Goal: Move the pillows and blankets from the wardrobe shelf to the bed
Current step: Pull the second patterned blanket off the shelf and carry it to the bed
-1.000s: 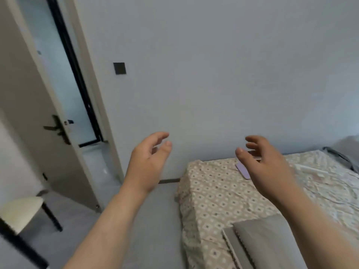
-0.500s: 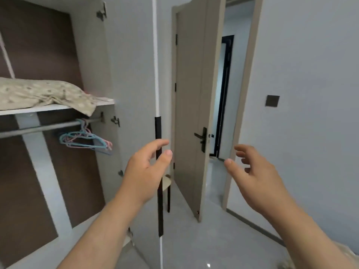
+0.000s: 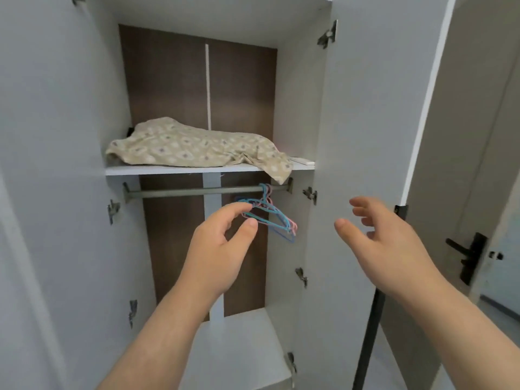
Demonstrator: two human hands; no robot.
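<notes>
While both hands, left (image 3: 216,249) and right (image 3: 388,246), hover spread and empty, the blanket (image 3: 197,146) lies above them, stretched left-right along the shelf (image 3: 157,170).

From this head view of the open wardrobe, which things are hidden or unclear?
- Head view: what the patterned bedding is, a pillow or a folded blanket; its crumpled cover hides that.
- Head view: the dark thing at the back left of the shelf; the bedding covers most of it.
- Head view: how many hangers; they overlap, and the left hand covers their left ends.
- The bed: outside the frame.
</notes>
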